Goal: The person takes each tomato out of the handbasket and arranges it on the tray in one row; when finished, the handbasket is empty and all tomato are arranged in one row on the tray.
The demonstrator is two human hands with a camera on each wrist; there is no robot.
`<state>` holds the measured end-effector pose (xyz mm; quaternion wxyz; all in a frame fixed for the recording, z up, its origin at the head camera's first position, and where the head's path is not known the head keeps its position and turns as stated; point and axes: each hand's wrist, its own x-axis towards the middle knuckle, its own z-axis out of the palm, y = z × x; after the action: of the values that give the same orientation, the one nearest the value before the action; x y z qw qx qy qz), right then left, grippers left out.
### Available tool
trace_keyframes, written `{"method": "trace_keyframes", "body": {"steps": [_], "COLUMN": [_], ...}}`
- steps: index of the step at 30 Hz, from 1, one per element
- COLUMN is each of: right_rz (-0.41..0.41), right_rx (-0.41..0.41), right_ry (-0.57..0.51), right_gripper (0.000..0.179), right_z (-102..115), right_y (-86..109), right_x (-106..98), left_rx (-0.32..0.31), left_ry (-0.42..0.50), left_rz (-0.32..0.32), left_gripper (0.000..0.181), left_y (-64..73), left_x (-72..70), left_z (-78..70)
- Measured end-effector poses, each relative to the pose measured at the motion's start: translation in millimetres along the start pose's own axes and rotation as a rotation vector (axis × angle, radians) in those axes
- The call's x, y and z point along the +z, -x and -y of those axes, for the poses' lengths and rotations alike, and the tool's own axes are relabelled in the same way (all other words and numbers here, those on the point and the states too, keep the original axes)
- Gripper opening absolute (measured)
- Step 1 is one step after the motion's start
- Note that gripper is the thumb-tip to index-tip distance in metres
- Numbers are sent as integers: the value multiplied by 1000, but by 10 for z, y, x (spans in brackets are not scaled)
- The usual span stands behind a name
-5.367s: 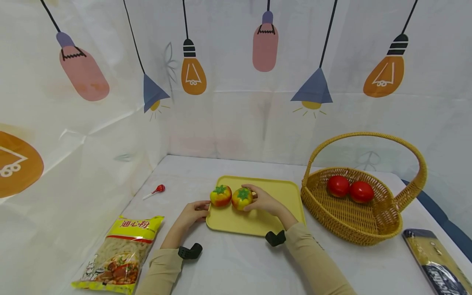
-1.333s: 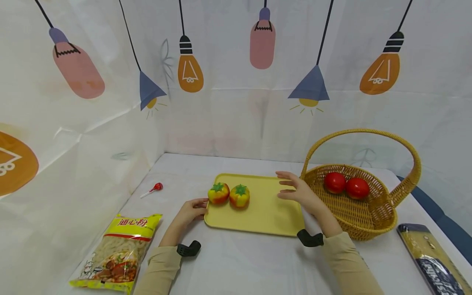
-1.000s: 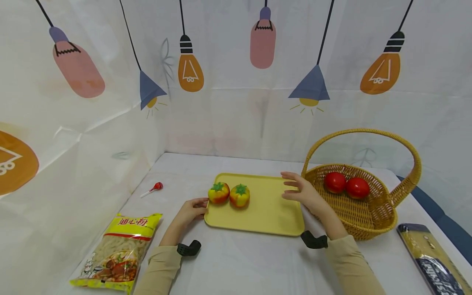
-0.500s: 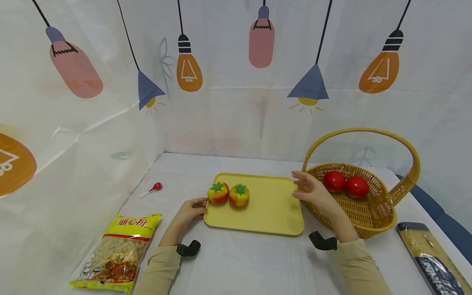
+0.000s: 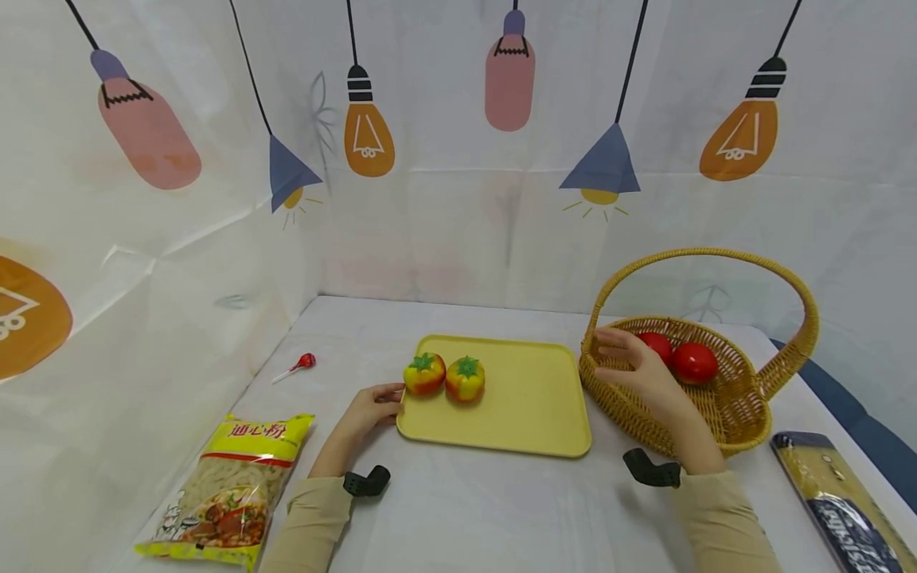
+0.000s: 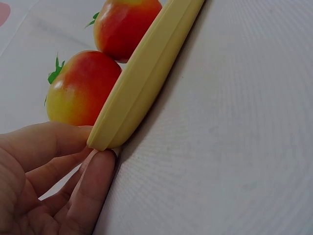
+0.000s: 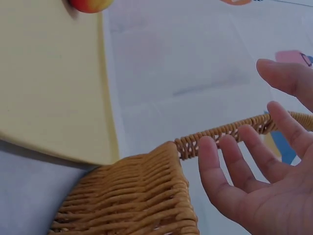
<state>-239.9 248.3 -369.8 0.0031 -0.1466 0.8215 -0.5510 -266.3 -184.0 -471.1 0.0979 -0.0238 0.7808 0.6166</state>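
My left hand [image 5: 372, 410] pinches the left edge of a yellow tray [image 5: 530, 406]; in the left wrist view the thumb lies below the tray rim [image 6: 134, 93] and a finger against its end. Two red-and-yellow fruits with green leafy tops, a left one [image 5: 425, 374] and a right one [image 5: 466, 380], sit side by side at the tray's left. My right hand [image 5: 648, 378] is over the near left side of a wicker basket [image 5: 616, 410], fingers spread and loosely bent, holding nothing. Inside the basket lie two red round fruits [image 5: 695, 364], one partly covered by the hand.
A lollipop [image 5: 297, 368] lies at the back left. A yellow-topped pasta bag [image 5: 232, 489] lies at the front left, and a gold-and-dark packet [image 5: 845, 501] at the right edge. The basket's tall handle [image 5: 705, 252] arches over it.
My right hand let go of the right green-topped fruit on the tray and moved right, past the tray's edge, to over the basket. The left hand stays at the tray edge.
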Motion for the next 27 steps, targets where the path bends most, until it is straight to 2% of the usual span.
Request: {"method": "trace_keyframes", "body": {"steps": [16, 22, 27], "right_rz": [-86, -126, -118], "right_rx": [-23, 20, 36], "right_ry": [56, 90, 83], "right_gripper": [63, 65, 64], "right_z": [-10, -13, -21], "right_y": [83, 68, 48], "right_x": [-314, -425, -522], "left_rx": [1, 7, 11], "left_ry": [-21, -11, 6], "left_rz": [3, -3, 8], "left_gripper": [46, 46, 48], "left_y": [11, 18, 12], "left_x": [-13, -5, -19], "left_z": [-19, -28, -1]}}
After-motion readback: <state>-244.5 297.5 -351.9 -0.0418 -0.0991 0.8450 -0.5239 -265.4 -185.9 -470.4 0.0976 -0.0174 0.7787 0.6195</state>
